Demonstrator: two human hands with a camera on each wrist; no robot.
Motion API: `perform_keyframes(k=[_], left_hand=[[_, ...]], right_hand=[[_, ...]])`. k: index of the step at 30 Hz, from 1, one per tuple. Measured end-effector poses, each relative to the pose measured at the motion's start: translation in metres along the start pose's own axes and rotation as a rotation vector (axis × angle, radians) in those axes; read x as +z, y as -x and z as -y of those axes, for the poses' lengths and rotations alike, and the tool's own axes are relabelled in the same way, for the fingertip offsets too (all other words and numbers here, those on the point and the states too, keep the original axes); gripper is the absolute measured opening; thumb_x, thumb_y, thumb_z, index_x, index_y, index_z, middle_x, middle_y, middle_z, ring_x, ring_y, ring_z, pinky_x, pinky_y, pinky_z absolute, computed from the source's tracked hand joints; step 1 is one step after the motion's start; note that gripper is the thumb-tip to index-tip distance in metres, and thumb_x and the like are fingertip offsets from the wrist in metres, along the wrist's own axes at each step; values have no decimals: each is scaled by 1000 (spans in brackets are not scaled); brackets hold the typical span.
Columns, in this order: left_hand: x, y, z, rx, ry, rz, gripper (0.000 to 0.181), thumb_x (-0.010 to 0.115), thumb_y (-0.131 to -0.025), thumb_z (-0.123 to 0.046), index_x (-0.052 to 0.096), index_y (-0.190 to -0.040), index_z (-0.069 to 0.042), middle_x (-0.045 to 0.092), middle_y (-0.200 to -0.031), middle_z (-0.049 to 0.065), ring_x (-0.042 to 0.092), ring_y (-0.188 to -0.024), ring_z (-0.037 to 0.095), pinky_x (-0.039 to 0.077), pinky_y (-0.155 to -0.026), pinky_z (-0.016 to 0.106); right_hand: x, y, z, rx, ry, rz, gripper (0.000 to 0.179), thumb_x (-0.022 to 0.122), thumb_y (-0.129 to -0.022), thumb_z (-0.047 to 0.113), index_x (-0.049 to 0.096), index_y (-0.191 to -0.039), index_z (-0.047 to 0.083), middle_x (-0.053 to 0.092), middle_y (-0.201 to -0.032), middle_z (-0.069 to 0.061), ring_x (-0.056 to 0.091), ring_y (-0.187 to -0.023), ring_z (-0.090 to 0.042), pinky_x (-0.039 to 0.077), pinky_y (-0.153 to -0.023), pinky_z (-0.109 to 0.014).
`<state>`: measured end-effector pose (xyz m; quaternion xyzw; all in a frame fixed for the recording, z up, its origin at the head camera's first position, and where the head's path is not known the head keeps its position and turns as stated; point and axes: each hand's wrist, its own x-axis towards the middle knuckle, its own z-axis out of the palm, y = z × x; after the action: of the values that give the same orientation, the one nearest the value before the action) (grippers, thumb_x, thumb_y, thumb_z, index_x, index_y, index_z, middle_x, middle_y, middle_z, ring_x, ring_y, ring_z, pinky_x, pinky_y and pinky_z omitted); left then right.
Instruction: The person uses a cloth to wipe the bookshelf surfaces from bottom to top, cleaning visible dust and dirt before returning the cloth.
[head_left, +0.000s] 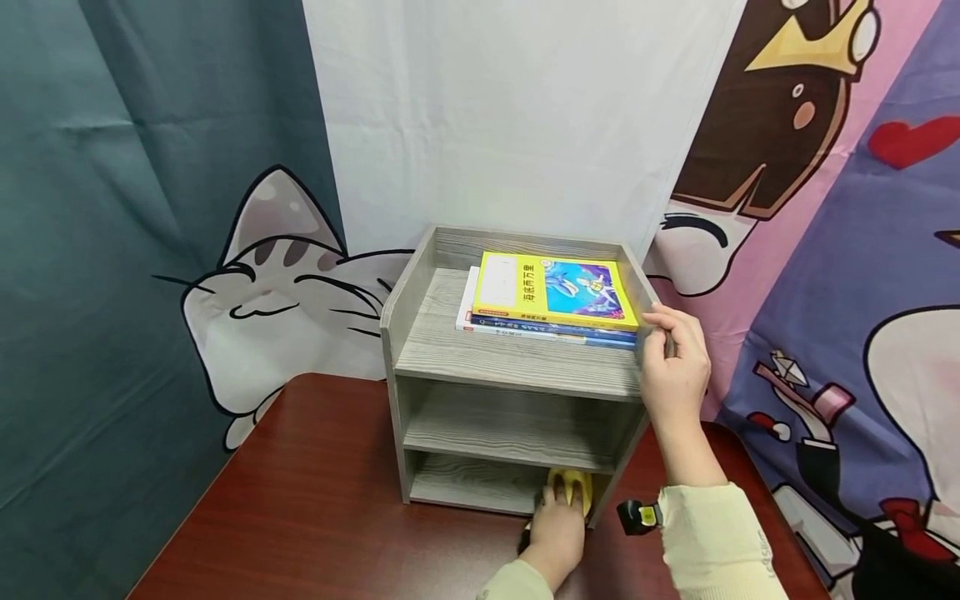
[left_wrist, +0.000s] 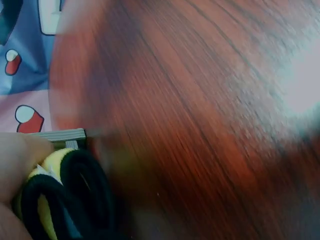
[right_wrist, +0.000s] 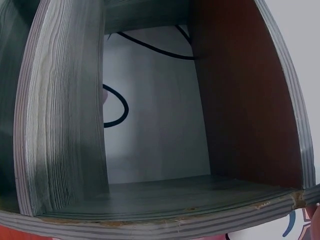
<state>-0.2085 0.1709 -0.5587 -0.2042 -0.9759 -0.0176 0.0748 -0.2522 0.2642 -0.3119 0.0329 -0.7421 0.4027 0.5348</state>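
A small grey wood-grain shelf unit [head_left: 517,382] stands on the table, its lower compartments facing me. My left hand [head_left: 558,533] reaches to the right end of the bottom compartment and grips a folded yellow cloth [head_left: 573,483]. In the left wrist view, the cloth [left_wrist: 52,162] shows thick dark edging, and part of the left hand [left_wrist: 20,165] lies against it. My right hand [head_left: 677,362] holds the front upper edge of the unit's right side panel. The right wrist view looks into the unit's compartments [right_wrist: 65,110]; only a sliver of that hand shows there.
A stack of thin books [head_left: 555,292], a yellow one uppermost, lies on the unit's top at the right. The reddish-brown table [head_left: 300,517] extends left and in front. Cartoon-printed curtains [head_left: 495,108] hang behind and to the right.
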Motion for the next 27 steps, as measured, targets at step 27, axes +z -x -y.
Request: perform_keyframes(k=[27], left_hand=[[4,34,121,-104,-122,-83,47,57,-83,-16,54,-130,-17,52,-126,18,47,-103,30,48,-70,30]], right_hand=[[-2,-2,-3,-21,-18,15,23,49,-84,-4,70,-91,-2,66,-106,-7,56,-102,-22,37,-85,-12]])
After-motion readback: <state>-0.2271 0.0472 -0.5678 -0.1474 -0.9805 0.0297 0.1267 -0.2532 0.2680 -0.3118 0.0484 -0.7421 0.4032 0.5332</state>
